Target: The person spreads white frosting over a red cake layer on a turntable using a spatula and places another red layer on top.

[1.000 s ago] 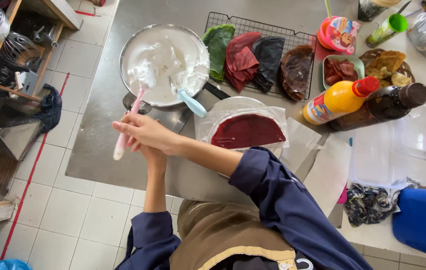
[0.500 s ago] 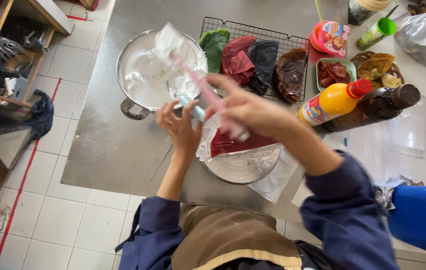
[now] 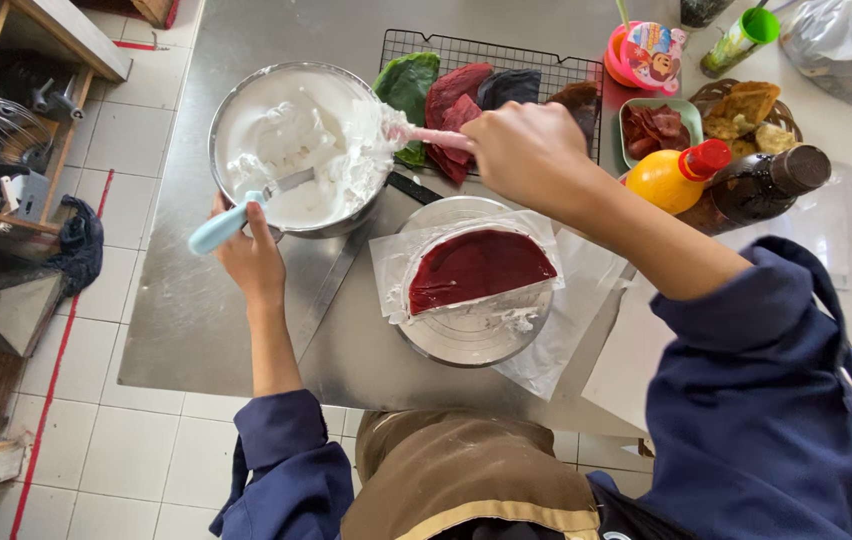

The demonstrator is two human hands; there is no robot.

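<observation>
My left hand (image 3: 249,253) grips the light-blue handle of a palette knife (image 3: 242,209) whose blade reaches into a steel bowl (image 3: 231,92) of white cream. My right hand (image 3: 531,155) holds a pink-handled spatula (image 3: 414,134), its cream-laden head over the bowl's right rim. In front of me a folded dark-red crepe (image 3: 476,265) lies on white paper on a round steel turntable (image 3: 471,338), with cream smeared along its edge.
A wire rack (image 3: 546,66) behind holds green, red, dark and brown crepes. To the right stand an orange squeeze bottle (image 3: 676,176), a dark bottle (image 3: 761,186), a dish of red slices (image 3: 658,125) and a pink cup (image 3: 644,50). The steel table's edge (image 3: 146,300) drops to a tiled floor.
My hands have come apart from over the turntable. The left now holds the palette knife in the bowl, and the right has carried the pink spatula to the bowl's right rim.
</observation>
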